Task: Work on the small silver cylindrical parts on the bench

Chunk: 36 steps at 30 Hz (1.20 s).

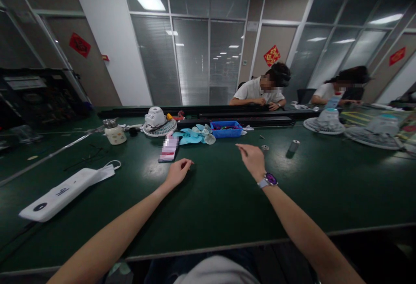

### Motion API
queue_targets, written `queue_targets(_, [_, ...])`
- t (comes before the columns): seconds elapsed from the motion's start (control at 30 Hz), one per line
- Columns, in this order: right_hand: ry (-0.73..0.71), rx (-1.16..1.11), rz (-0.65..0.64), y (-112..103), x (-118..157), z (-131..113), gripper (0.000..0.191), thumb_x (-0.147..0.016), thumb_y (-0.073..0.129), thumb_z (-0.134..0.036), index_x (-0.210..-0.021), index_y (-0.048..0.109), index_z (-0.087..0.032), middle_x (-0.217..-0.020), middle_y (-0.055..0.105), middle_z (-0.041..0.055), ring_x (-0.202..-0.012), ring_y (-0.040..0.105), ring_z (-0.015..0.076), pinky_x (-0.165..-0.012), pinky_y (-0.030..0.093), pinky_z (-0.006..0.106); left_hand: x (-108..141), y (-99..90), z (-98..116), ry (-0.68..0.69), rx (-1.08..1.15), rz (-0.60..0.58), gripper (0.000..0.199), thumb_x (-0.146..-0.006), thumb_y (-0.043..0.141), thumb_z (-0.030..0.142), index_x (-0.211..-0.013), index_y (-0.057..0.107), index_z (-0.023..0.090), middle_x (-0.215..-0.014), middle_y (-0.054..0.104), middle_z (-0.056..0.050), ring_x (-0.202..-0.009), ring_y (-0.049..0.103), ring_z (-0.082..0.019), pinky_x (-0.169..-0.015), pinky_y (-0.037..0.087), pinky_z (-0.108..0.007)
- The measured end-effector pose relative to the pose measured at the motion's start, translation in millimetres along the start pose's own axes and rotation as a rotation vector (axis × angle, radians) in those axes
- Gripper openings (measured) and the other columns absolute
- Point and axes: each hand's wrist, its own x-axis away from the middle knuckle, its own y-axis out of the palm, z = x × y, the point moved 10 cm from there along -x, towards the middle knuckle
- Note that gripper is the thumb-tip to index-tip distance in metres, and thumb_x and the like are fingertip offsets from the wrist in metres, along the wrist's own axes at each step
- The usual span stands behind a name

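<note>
My left hand [179,172] rests on the green table, loosely curled, its fingertips pointing right; no object shows in it. Just beyond it lies a phone [168,149] with a lit screen. Light-blue fan blades [191,135] lie behind the phone. My right hand [253,158] is held over the table with fingers stretched to the left, and it appears to hold nothing. A watch [270,179] is on that wrist. Nearest to this hand are a small round metal part [265,147] and, further right, a silver cylinder [294,146] standing upright.
A blue bin [226,129] of small dark parts stands behind the hands. Left of it are a white fan head [156,119] on its grille and a patterned jar [115,132]. A white power strip [61,195] lies at left. Two people work across the table, near more fan parts [325,121].
</note>
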Motion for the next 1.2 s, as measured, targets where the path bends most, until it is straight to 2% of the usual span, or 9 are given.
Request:
queue_targets(0.07, [0.127,0.086,0.116,-27.0,-6.2,54.2,0.034,-0.094,0.04,-0.02,-0.112,0.068,-0.015,-0.111,0.069,0.013,-0.1,0.062,0.0262,-0.091,0.042,0.042,0.3,0.4,0.6,0.003,-0.003,-0.002,0.045,-0.089,0.041,0.05,-0.097,0.073,0.02,-0.075,0.069,-0.003,-0.073,0.064,-0.021,-0.066,0.043,-0.029])
queue_targets(0.13, [0.204,0.156,0.192,-43.7,-7.3,95.6,0.033,-0.092,0.041,-0.019,-0.11,0.068,-0.015,-0.109,0.069,0.0129,-0.1,0.061,0.0257,-0.09,0.043,0.04,0.6,0.6,0.6,0.0,0.0,0.002,0.044,-0.089,0.041,0.05,-0.097,0.073,0.02,-0.076,0.069,-0.003,-0.073,0.064,-0.021,-0.066,0.043,-0.029])
queue_targets(0.2, [0.229,0.179,0.214,-48.0,-5.6,121.1,0.033,-0.09,0.041,-0.018,-0.109,0.068,-0.015,-0.109,0.068,0.0127,-0.099,0.061,0.0251,-0.089,0.043,0.038,1.1,-0.3,0.7,-0.006,0.001,0.014,0.044,-0.089,0.041,0.049,-0.096,0.073,0.02,-0.077,0.069,-0.003,-0.073,0.063,-0.021,-0.066,0.043,-0.029])
queue_targets(0.27, [0.236,0.168,0.202,-44.1,-2.9,133.9,0.032,-0.089,0.041,-0.017,-0.107,0.067,-0.014,-0.107,0.068,0.0124,-0.096,0.061,0.0244,-0.087,0.044,0.037,1.7,-1.1,0.7,-0.013,-0.003,0.023,0.043,-0.09,0.041,0.049,-0.096,0.073,0.019,-0.076,0.069,-0.003,-0.073,0.063,-0.02,-0.066,0.043,-0.029])
queue_targets(0.4, [0.275,0.161,0.163,-34.5,1.1,140.6,0.031,-0.088,0.042,-0.019,-0.106,0.067,-0.016,-0.105,0.068,0.0107,-0.089,0.062,0.023,-0.081,0.045,0.035,2.4,-1.3,1.3,-0.007,-0.002,0.022,0.043,-0.09,0.042,0.049,-0.094,0.073,0.019,-0.076,0.069,-0.003,-0.073,0.063,-0.02,-0.066,0.043,-0.029])
queue_targets(0.67, [0.354,0.216,0.149,-34.6,2.0,141.8,0.028,-0.089,0.045,-0.024,-0.104,0.069,-0.022,-0.101,0.07,0.0072,-0.084,0.063,0.0221,-0.071,0.044,0.032,2.3,-0.3,3.3,0.0,-0.032,0.003,0.045,-0.09,0.04,0.05,-0.096,0.073,0.02,-0.077,0.07,-0.003,-0.073,0.064,-0.021,-0.067,0.044,-0.029])
queue_targets(1.2, [0.467,0.243,0.198,-38.4,8.3,150.8,0.028,-0.086,0.052,-0.029,-0.105,0.071,-0.021,-0.091,0.073,0.0097,-0.083,0.064,0.0252,-0.072,0.043,0.033,1.5,5.1,1.9,0.012,-0.049,-0.026,0.044,-0.09,0.041,0.048,-0.099,0.073,0.019,-0.079,0.072,-0.004,-0.073,0.064,-0.02,-0.067,0.043,-0.029])
